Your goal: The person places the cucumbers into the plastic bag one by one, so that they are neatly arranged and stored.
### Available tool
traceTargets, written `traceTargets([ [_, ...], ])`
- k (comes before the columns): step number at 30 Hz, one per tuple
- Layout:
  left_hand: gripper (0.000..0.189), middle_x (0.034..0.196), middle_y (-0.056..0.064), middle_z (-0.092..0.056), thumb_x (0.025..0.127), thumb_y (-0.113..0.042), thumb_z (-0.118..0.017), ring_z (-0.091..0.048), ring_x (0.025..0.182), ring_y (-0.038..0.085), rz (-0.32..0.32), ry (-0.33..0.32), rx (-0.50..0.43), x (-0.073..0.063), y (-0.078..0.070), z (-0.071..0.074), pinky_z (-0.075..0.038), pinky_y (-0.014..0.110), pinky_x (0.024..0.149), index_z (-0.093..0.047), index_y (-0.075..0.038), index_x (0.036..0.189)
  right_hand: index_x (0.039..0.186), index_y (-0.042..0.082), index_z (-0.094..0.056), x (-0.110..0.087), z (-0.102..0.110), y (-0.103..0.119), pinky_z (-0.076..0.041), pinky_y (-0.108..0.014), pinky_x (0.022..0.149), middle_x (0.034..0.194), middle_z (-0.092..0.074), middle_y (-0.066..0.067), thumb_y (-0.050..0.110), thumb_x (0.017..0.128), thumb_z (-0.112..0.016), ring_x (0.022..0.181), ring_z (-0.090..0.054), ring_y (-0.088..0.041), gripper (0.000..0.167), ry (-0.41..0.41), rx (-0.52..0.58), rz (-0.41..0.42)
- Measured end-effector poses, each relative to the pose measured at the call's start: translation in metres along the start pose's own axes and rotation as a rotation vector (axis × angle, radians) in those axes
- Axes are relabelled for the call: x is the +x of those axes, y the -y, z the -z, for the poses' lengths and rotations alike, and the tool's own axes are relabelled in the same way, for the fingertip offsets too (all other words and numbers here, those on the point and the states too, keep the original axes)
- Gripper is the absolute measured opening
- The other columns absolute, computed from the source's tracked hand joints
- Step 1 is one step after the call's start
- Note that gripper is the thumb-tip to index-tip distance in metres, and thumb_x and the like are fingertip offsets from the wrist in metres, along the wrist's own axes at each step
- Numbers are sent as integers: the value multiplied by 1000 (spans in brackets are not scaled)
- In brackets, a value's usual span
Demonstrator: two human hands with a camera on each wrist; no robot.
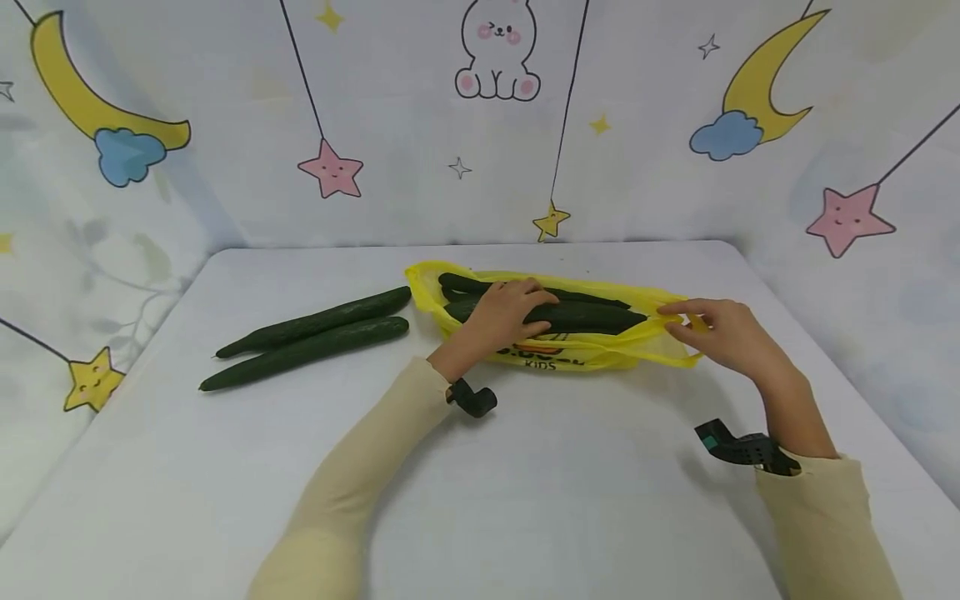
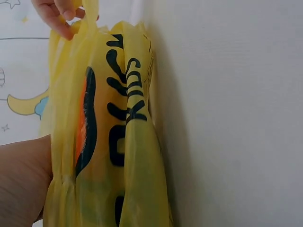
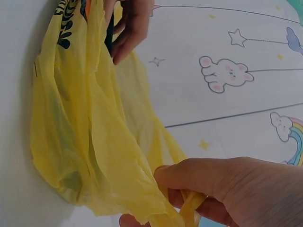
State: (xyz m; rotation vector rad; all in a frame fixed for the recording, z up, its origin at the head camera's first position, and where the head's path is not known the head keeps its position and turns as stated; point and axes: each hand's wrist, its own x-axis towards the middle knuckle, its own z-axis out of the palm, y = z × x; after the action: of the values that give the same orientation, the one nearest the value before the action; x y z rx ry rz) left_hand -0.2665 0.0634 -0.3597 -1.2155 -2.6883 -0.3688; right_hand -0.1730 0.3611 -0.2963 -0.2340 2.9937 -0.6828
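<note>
A yellow plastic bag [image 1: 577, 357] with dark lettering lies on its side, its opening turned up. Inside it are several dark green cucumbers, the front one [image 1: 592, 317] lying lengthwise. My left hand [image 1: 501, 315] reaches over the bag's edge and grips this front cucumber, fingers over its far side and thumb on the near side. At the bag's right end, my right hand [image 1: 722, 332] pinches the handle; in the right wrist view the thumb [image 3: 189, 177] presses the yellow plastic [image 3: 113, 156] against the fingers. Bag plastic hides the left fingers in the left wrist view.
Two more cucumbers lie side by side left of the bag, a rear one [image 1: 322, 321] and a front one [image 1: 307, 353]. All rest on a white table [image 1: 540, 483]. Behind stands a white backdrop [image 1: 420, 108] printed with moons, stars and a bear.
</note>
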Motion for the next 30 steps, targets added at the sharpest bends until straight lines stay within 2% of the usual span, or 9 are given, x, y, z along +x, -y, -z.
traceTargets([
  [6, 39, 121, 3, -60, 94, -35, -66, -60, 104, 19, -18, -48, 23, -15, 6, 6, -47, 39, 89, -62, -22, 130, 127, 0, -63, 0, -2, -2, -41, -29, 57, 108, -62, -27, 22, 98, -60, 88, -49, -34, 37, -7, -4, -1],
  [11, 39, 121, 5, -61, 92, -30, -70, -60, 107, 21, -34, -83, 24, -30, 11, 11, -46, 40, 89, -63, -20, 129, 127, 0, -63, 0, -5, -4, -40, -30, 57, 111, -62, -27, 23, 99, -59, 88, -49, -33, 37, -3, -1, 10],
  [16, 38, 118, 5, -62, 91, -30, -71, -61, 105, 23, -47, -151, 43, -44, 14, 18, -47, 40, 86, -65, -18, 126, 127, 1, -63, -1, -4, -4, -41, -31, 60, 112, -61, -27, 24, 99, -58, 90, -49, -35, 37, 5, -13, -6],
  [22, 35, 115, 7, -64, 90, -28, -73, -62, 106, 25, -45, -215, 88, -62, 19, 32, -49, 41, 84, -67, -17, 122, 126, 0, -63, -1, -1, -4, -41, -30, 56, 98, -61, -21, 25, 99, -58, 85, -49, -32, 38, 1, -24, -5],
  [28, 31, 113, 7, -65, 91, -27, -70, -61, 106, 24, -42, -249, 120, -80, 27, 42, -50, 43, 87, -68, -17, 121, 127, 0, -62, 1, -2, -1, -40, -30, 55, 101, -60, -22, 26, 99, -57, 85, -47, -32, 39, 14, -18, -19],
  [30, 30, 112, 6, -65, 91, -26, -71, -62, 104, 23, -49, -267, 127, -86, 28, 45, -50, 44, 87, -69, -17, 120, 127, 0, -62, 2, -3, 0, -39, -29, 55, 96, -60, -20, 26, 99, -57, 83, -47, -30, 39, 17, -17, -16],
])
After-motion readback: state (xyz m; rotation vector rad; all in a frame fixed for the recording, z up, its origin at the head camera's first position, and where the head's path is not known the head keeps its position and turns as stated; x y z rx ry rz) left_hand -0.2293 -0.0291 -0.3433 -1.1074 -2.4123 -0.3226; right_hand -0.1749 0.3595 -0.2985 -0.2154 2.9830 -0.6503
